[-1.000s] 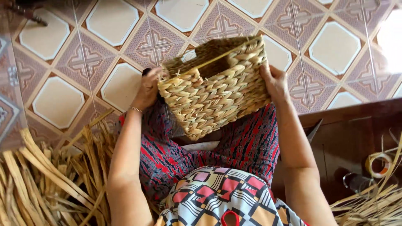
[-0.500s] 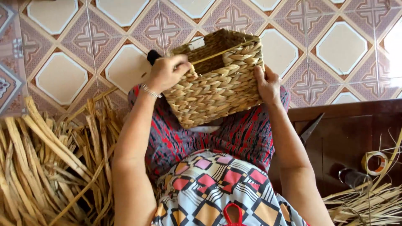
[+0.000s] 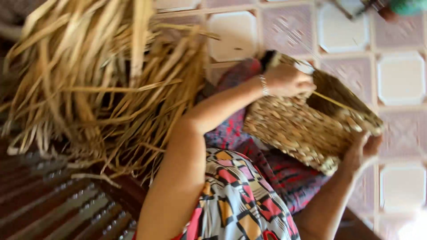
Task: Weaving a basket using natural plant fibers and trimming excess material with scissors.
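Pretty blurry moment, the whole view is smeared and tipped sideways, so the fine weave detail is mush. The woven basket [image 3: 307,129] sits over the person's lap, tilted, its open mouth turned toward the tiled floor [image 3: 400,80]. The left hand [image 3: 287,80] is clamped over the basket's upper rim, fingers curled onto it; there's a thin bracelet [image 3: 263,85] on that wrist, and something dark pokes out just behind the hand, can't tell what. The right hand [image 3: 362,149] grips the basket's lower far corner from underneath, but only the thumb and part of the palm show, the other fingers are hidden behind the weave. A single pale strand [image 3: 331,101] runs straight across the basket's opening. The big heap of dried straw strips [image 3: 102,84] fills the upper left and runs off the top edge, covering part of the floor. The lower left shows dark wooden slats [image 3: 53,200], too blurred to say more. At the top right corner something teal and something dark are cut off by the edge. No packages or labels that I can make out.
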